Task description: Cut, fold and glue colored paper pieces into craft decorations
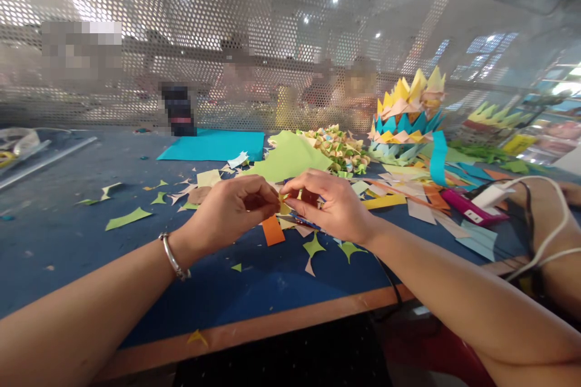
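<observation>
Both hands meet above the middle of the blue table. My left hand (227, 208), with a silver bracelet (171, 257) on its wrist, pinches a small yellow paper piece (284, 204) by one side. My right hand (338, 205) closes on the same piece from the other side, thumb against fingertips. The fingers hide much of the paper, so its full shape cannot be made out. An orange paper rectangle (273, 231) lies just below the fingertips. Green star-shaped offcuts (314, 246) lie nearer the table's front edge.
Behind the hands are a light green sheet (293, 157), a heap of small folded papers (342, 148) and a turquoise sheet (213, 145). A tiered folded-paper piece (406, 118) stands back right. A magenta power strip (472, 208) with a white cable (563, 211) lies near another person's arm (556, 242).
</observation>
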`<control>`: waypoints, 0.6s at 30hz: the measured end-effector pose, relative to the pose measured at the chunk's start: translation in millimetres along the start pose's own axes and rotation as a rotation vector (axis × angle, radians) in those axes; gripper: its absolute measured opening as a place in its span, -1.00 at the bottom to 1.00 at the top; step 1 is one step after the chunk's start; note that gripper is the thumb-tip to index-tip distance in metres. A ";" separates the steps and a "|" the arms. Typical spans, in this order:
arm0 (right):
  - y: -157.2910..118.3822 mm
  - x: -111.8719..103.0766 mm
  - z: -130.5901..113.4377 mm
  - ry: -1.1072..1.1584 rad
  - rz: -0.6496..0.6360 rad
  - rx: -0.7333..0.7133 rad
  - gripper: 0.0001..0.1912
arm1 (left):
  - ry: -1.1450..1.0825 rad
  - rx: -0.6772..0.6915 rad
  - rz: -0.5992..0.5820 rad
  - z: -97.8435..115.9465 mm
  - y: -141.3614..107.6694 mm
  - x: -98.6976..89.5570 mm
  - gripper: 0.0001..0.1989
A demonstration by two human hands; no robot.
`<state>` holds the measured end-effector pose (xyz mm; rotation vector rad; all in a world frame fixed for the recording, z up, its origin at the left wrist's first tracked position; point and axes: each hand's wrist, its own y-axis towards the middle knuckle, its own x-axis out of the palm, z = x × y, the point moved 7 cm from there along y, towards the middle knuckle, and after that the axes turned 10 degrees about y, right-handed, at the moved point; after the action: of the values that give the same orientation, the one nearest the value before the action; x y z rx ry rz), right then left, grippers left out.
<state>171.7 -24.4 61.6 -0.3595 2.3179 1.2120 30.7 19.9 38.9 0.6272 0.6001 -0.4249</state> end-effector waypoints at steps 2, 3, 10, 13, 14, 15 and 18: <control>0.3 0.3 -0.1 -0.009 -0.006 0.001 -0.90 | 0.001 0.006 -0.003 -1.1 0.1 0.4 -0.95; 0.3 0.3 -0.2 -0.008 -0.007 0.003 -0.91 | 0.001 0.007 -0.006 -1.9 0.1 0.7 -0.95; 0.2 0.0 -1.0 -0.002 -0.014 0.007 -0.93 | 0.018 0.021 -0.013 -3.3 0.1 2.1 -0.96; 0.7 0.2 -1.2 -0.009 -0.017 0.007 -0.93 | 0.033 0.020 -0.015 -3.2 0.0 2.0 -0.96; 0.7 0.2 -1.2 -0.011 -0.018 0.007 -0.93 | 0.039 0.020 -0.017 -3.2 0.0 2.0 -0.95; 0.7 0.4 -1.2 -0.012 -0.021 0.009 -0.94 | 0.044 0.020 -0.019 -3.3 0.1 2.2 -0.95; 0.3 0.8 -0.9 -0.016 -0.027 0.015 -0.94 | 0.058 0.018 -0.028 -3.6 0.2 3.1 -0.94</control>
<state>170.6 -25.0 61.8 -0.3733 2.2998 1.1799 31.7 21.8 34.7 0.6508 0.6617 -0.4404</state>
